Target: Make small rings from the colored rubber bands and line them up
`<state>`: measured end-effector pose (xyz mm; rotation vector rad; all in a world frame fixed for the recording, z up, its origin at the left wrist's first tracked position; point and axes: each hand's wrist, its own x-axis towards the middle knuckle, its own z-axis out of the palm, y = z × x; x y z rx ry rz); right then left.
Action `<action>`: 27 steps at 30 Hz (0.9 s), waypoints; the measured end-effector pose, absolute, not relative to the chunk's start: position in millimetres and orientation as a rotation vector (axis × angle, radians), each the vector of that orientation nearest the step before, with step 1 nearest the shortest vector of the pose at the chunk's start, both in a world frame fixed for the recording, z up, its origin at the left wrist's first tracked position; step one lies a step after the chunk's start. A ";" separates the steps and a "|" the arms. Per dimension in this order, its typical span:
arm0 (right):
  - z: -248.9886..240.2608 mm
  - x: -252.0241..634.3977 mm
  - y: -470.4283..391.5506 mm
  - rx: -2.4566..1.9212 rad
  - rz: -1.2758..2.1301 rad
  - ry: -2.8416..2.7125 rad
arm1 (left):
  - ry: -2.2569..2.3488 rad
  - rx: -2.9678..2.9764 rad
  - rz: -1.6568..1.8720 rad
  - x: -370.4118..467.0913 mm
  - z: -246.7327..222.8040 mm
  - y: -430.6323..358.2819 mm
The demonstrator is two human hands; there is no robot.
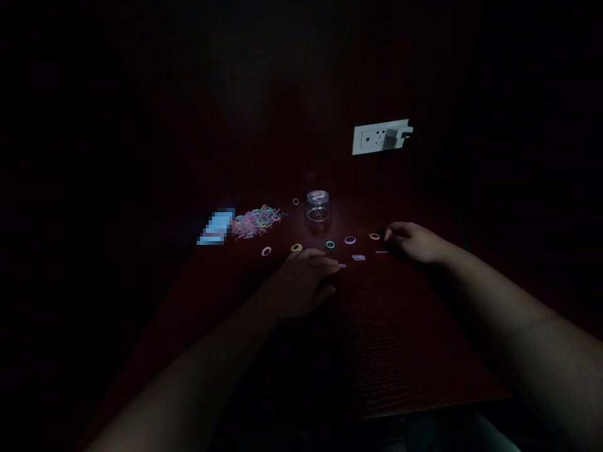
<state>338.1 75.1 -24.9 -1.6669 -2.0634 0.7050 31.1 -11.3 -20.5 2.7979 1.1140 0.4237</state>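
Note:
My left hand (pixel 301 285) lies low over the dark red tabletop, its fingers stretched out and the thumb apart. Its fingertips are by a short pale pink strip (pixel 342 265). Farther right, the fingers of my right hand (pixel 412 242) are pressed together at the table; what they hold, if anything, is lost in shadow. A row of small elastic bands runs between and beyond the hands: pink (pixel 266 251), yellow (pixel 296 248), green (pixel 330 245), purple (pixel 350 240) and orange (pixel 374 236). Several pale lilac strips (pixel 358 257) lie nearer me, with a thin one (pixel 381 252) near my right hand.
A heap of mixed coloured bands (pixel 257 222) sits at the back left, beside a lit, blurred phone (pixel 217 226). Behind the row stands a clear lidded jar (pixel 318 207), with one small ring (pixel 296 201) to its left. A socket plate (pixel 377 138) holds a plug on the wall.

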 end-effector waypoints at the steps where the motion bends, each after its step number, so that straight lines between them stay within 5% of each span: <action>1: -25.1 338.4 75.3 -1.667 0.703 -2.065 | 1.112 2.798 0.418 31.3 -21.5 -11.0; 18: -22.9 338.6 71.9 -1.675 0.757 -2.091 | 1.283 2.756 0.665 9.6 -11.9 -5.1; 27: -25.9 342.2 75.4 -1.719 0.770 -2.094 | 2.104 2.187 0.769 -39.5 -6.1 27.1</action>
